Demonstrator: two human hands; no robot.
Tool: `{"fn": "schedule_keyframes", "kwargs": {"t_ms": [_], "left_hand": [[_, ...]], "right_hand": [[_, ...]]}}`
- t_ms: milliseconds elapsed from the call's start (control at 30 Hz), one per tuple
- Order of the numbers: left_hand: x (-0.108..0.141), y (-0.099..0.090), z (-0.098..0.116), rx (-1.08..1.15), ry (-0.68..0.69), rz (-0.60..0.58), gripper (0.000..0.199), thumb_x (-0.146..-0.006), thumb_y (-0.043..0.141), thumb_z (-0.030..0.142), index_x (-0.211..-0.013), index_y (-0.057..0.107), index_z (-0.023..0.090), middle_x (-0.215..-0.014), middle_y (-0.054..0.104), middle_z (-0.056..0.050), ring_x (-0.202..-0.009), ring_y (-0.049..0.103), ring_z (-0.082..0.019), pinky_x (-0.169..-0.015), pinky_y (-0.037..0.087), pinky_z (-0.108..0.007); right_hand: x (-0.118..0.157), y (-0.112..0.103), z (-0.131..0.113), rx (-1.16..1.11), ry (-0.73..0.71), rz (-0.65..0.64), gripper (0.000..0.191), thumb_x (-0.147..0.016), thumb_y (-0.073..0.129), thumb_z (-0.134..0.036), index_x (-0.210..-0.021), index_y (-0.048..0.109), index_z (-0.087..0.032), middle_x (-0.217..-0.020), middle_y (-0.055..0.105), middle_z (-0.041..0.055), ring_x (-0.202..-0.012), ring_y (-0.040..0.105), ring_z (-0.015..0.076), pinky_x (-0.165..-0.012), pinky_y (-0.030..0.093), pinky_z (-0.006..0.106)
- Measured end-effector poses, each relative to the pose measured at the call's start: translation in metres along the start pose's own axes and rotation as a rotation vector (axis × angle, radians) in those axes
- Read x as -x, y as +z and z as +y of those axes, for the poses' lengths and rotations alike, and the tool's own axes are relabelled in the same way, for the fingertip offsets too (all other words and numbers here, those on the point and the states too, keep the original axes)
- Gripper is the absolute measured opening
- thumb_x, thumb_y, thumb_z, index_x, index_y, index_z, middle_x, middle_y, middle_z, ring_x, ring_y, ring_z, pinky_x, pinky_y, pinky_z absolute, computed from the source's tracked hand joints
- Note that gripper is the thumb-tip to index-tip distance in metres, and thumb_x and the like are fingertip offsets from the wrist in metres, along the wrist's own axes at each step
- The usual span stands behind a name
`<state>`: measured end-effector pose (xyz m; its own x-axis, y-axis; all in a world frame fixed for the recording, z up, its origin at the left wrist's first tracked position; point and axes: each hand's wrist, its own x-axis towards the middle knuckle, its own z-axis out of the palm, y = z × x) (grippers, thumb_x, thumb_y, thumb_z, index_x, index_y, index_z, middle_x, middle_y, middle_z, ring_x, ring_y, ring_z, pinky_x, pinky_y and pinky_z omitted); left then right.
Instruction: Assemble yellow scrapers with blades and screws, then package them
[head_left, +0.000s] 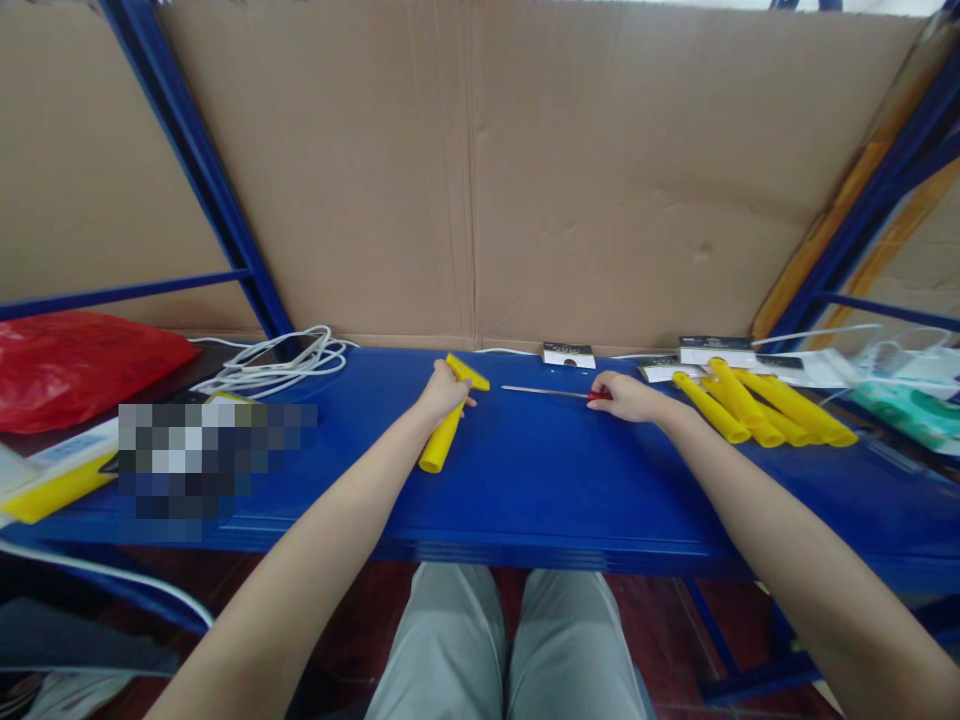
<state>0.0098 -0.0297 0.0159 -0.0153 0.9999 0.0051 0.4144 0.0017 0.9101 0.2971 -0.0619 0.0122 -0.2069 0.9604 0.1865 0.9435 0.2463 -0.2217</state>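
Observation:
My left hand (pixel 447 388) is closed around a yellow T-shaped scraper-like tool (pixel 441 448), near the middle of the blue table (pixel 525 480). Its thick round handle points down toward me, and its wider head shows above my fingers. In my right hand (pixel 624 396) is the red handle of a screwdriver. The long thin shaft of the screwdriver (pixel 544 391) points left toward the yellow head, and a small space separates its tip from that head. My right fingers partly hide the red handle.
Several yellow handles (pixel 739 400) lie piled at right, by black-and-white cards (pixel 716 351). Another card (pixel 568 355) stands at the back against cardboard (pixel 480 200). Leftward are a coiled white cable (pixel 300 365), a red bag (pixel 97 365) and a pixelated area. A green packet (pixel 907 412) lies far right.

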Motion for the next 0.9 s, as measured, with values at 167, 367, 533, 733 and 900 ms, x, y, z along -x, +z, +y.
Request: {"fn": "schedule_keyframes", "kwargs": {"t_ms": [167,367,533,733,900], "left_hand": [[0.003,0.000,0.000,-0.014,0.069,-0.061,0.024,-0.084,0.049,0.013,-0.103,0.034,0.014,-0.102,0.057,-0.014,-0.050,0.059,-0.008,-0.038,0.041,-0.018],[0.004,0.002,-0.001,0.012,0.104,-0.108,0.023,-0.081,0.055,0.016,-0.096,0.038,0.017,-0.085,0.061,-0.007,-0.052,0.060,-0.010,-0.045,0.046,-0.020],[0.003,0.004,-0.001,-0.003,0.122,-0.101,0.022,-0.082,0.056,0.017,-0.095,0.037,0.018,-0.085,0.063,-0.007,-0.053,0.061,-0.010,-0.046,0.047,-0.020],[0.003,0.004,-0.002,-0.014,0.151,-0.096,0.020,-0.083,0.054,0.016,-0.095,0.038,0.017,-0.085,0.064,-0.008,-0.052,0.061,-0.011,-0.045,0.048,-0.022],[0.002,0.004,-0.003,-0.026,0.164,-0.088,0.024,-0.081,0.059,0.018,-0.095,0.039,0.018,-0.085,0.065,-0.007,-0.053,0.062,-0.011,-0.046,0.048,-0.021]], "right_hand": [[-0.001,-0.001,-0.009,-0.065,-0.023,0.093,0.008,-0.077,0.058,-0.025,-0.082,0.054,-0.019,-0.087,0.064,0.0074,-0.076,0.059,0.0182,-0.072,0.046,0.029],[-0.001,-0.003,-0.019,-0.105,-0.109,0.123,0.009,-0.078,0.057,-0.025,-0.082,0.052,-0.019,-0.087,0.063,0.0072,-0.076,0.058,0.0183,-0.070,0.046,0.030],[-0.001,-0.003,-0.023,-0.102,-0.125,0.112,0.010,-0.077,0.057,-0.024,-0.082,0.050,-0.019,-0.087,0.062,0.0077,-0.076,0.057,0.0184,-0.071,0.045,0.030],[-0.001,-0.002,-0.022,-0.110,-0.136,0.103,0.010,-0.077,0.057,-0.024,-0.082,0.050,-0.019,-0.088,0.062,0.0080,-0.077,0.057,0.0185,-0.071,0.044,0.030],[-0.001,-0.001,-0.020,-0.103,-0.130,0.088,0.010,-0.077,0.057,-0.025,-0.083,0.051,-0.019,-0.090,0.063,0.0087,-0.079,0.058,0.0194,-0.070,0.045,0.030]]}}
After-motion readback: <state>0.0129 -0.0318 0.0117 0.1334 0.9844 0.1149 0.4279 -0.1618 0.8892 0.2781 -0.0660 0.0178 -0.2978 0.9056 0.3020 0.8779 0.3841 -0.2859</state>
